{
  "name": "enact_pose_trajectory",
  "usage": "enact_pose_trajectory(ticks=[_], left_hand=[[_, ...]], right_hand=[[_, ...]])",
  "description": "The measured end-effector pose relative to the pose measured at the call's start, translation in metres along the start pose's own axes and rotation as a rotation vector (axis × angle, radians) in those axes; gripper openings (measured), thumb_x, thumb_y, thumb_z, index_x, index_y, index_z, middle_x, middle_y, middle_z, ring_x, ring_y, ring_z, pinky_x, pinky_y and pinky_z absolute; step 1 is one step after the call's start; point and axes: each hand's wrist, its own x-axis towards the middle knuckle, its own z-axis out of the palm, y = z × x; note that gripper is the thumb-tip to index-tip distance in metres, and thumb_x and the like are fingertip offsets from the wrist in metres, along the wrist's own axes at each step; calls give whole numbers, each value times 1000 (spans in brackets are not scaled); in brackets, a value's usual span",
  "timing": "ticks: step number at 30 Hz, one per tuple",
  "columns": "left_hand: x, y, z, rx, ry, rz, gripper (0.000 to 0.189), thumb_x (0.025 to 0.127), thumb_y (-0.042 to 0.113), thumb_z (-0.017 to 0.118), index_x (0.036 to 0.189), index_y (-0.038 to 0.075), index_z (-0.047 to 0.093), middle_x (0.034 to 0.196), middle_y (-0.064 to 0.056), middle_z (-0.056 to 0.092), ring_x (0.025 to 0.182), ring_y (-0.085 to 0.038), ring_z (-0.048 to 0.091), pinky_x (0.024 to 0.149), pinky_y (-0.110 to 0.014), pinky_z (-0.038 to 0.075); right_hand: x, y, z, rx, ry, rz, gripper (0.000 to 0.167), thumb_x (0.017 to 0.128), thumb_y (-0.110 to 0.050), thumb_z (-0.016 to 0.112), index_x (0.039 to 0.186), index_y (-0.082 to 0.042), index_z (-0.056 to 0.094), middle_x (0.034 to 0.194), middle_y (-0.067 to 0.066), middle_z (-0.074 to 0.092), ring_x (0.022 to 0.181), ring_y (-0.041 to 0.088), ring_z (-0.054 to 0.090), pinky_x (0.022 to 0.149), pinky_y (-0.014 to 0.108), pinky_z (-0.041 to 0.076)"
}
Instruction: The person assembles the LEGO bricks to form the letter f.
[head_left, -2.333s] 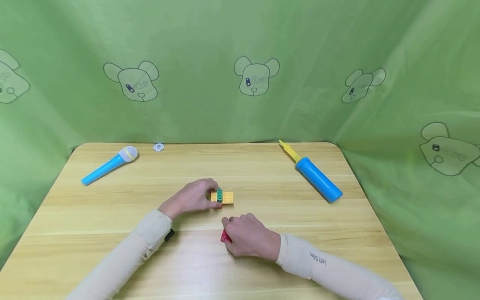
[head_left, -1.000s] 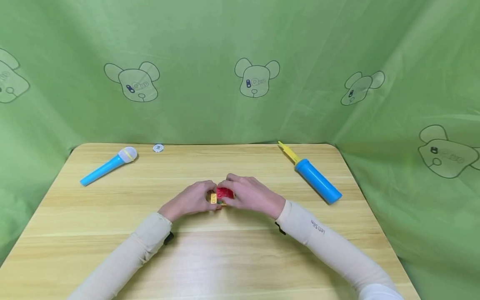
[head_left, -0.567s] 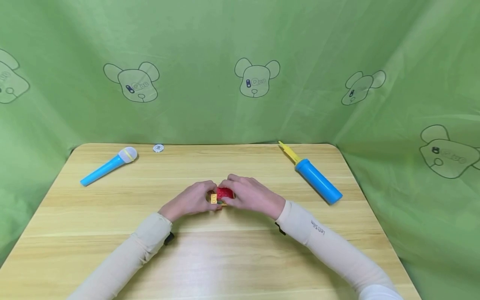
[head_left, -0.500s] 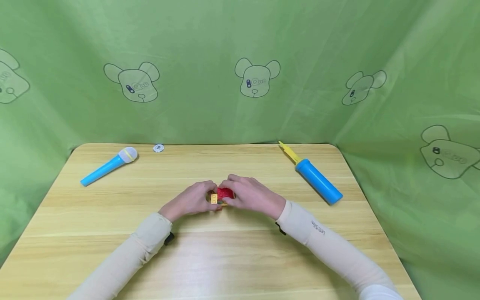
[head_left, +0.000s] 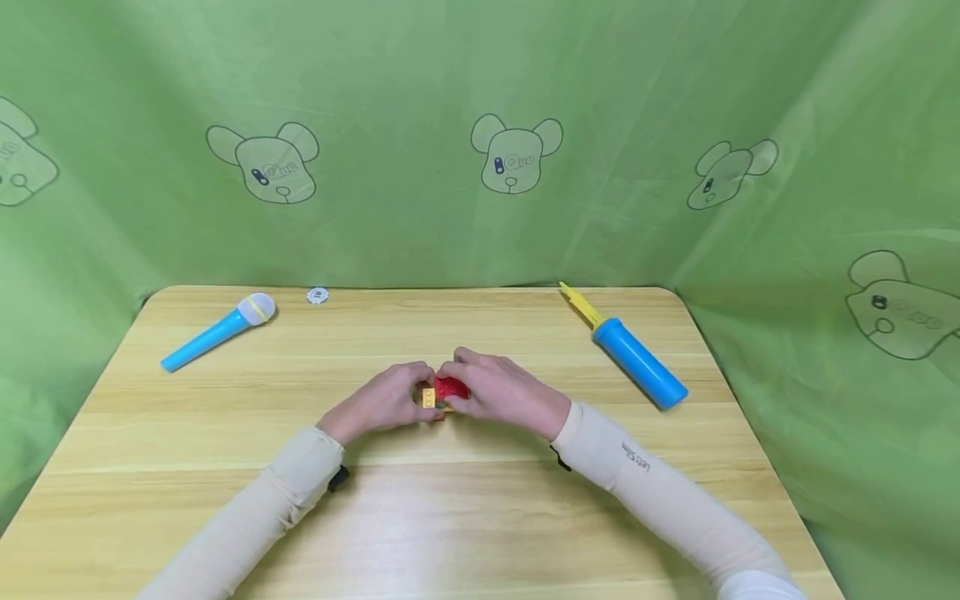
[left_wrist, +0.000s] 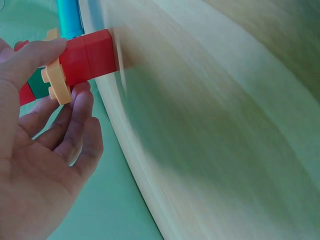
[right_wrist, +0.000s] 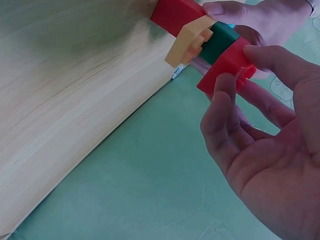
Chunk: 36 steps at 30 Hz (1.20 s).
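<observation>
A small stack of toy bricks stands upright on the table, between both hands. Its base is a pair of red bricks (left_wrist: 90, 57), topped by a flat yellow brick (right_wrist: 186, 44) that juts out sideways. Above that comes a green brick (right_wrist: 220, 42), with another red brick (right_wrist: 227, 64) at the top. My left hand (head_left: 382, 398) pinches the stack around the lower red bricks and the yellow one. The thumb and fingers of my right hand (head_left: 504, 392) pinch the top red brick, which sits against the green one and hides most of it from the head view.
A toy microphone (head_left: 217, 332) with a blue handle lies at the back left of the table (head_left: 420, 533). Near the back edge is a white round chip (head_left: 317, 296). A blue pump (head_left: 639, 363) with a yellow tip lies at the right. Green cloth (head_left: 397, 225) surrounds the table.
My right hand has moved forward from the near side, bringing the red brick onto the green one. My left hand has kept its hold on the stack. Over the last second both hands barely moved.
</observation>
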Motion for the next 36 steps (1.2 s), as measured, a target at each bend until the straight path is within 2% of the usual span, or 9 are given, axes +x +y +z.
enact_pose_trajectory(ticks=[4,12,18,23,26,30,33,36], left_hand=[[-3,2,1,-18,-5,-1,33,82,26,84,103,9,66,93,4,64,81,-14,59,70,-27,51],[-5,5,3,4,8,2,33,82,27,84,104,9,66,94,4,65,82,-13,59,72,-27,51],[-5,6,3,0,-5,-18,34,82,27,83,105,9,67,95,4,66,82,-14,59,72,-27,50],[-2,4,2,-53,-44,-59,31,85,25,81,106,8,65,92,3,66,72,-13,57,64,-26,50],[-1,2,2,-137,-51,-77,43,85,22,81,119,5,59,97,0,66,75,-13,59,66,-28,52],[-1,0,1,-252,-23,-87,77,79,19,87,140,6,42,105,-3,65,89,-17,62,79,-33,54],[-1,1,0,-313,6,-75,94,73,12,90,146,7,33,107,-5,63,95,-24,63,87,-38,54],[-1,2,-1,-355,21,-38,100,70,4,90,148,5,27,108,-10,61,98,-30,64,90,-44,53]], right_hand=[[-2,-2,0,-1,-12,0,30,92,-22,75,120,-13,68,92,-3,52,70,11,51,59,20,47],[-2,-4,-1,22,-16,-1,27,91,-20,75,116,-13,69,90,-2,51,70,11,50,59,21,46],[0,-4,-2,25,-32,5,22,91,-19,75,110,-12,68,88,-2,51,71,11,51,60,21,46],[6,-1,-5,24,-39,18,21,92,-20,73,112,-13,69,89,-3,53,73,11,53,63,21,47],[9,4,-8,33,-37,40,25,93,-21,71,116,-12,70,90,-3,56,73,11,53,61,22,47],[14,17,-14,123,-30,99,30,94,-20,68,121,-8,68,91,-2,61,71,11,55,60,24,48],[19,27,-19,233,-37,138,31,95,-17,66,123,-4,65,94,1,66,74,11,60,64,24,52],[25,36,-21,313,-53,152,27,97,-15,63,121,-3,62,98,5,69,80,14,65,70,25,55]])
